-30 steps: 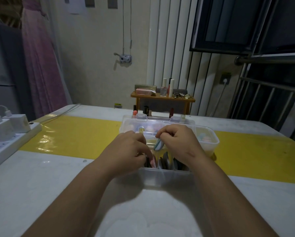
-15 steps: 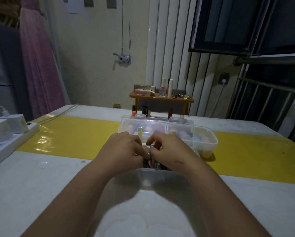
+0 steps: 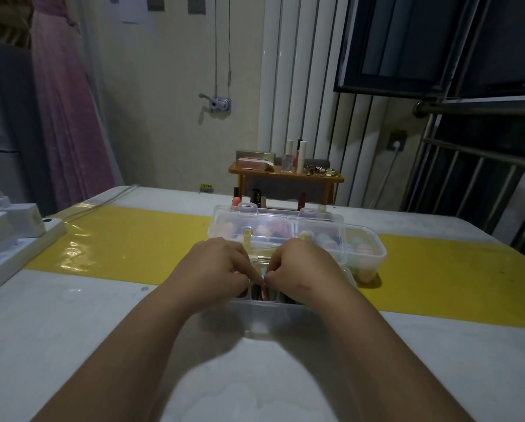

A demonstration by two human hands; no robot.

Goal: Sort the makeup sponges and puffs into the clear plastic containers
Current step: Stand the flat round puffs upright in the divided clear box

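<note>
Dim light fills a room with a cream wall, a pink curtain hanging on the left and a dark window at the upper right. A white table takes up the lower half of the view, crossed from side to side by a glossy yellow band. On the table's left edge lies a white power strip with chargers plugged into it. At the far side stands a small wooden shelf carrying bottles and a pink box, with lipsticks upright beneath it.

In the middle of the table sit the clear plastic containers. A latched box lies across the yellow band, and coloured sponges show through its walls. Just beside it on the right, a round-cornered tub holds more pale sponges. In front of both, closest to the person, is the near container, open at the top and split by dividers, with dark flat pieces standing on edge inside.

Both bare forearms reach in over that container. The left hand and right hand have their fingers curled, the tips meeting above a middle compartment. Between them they pinch a thin puff, held upright with its lower part down between the dividers. Its edge shows pink and teal.
</note>
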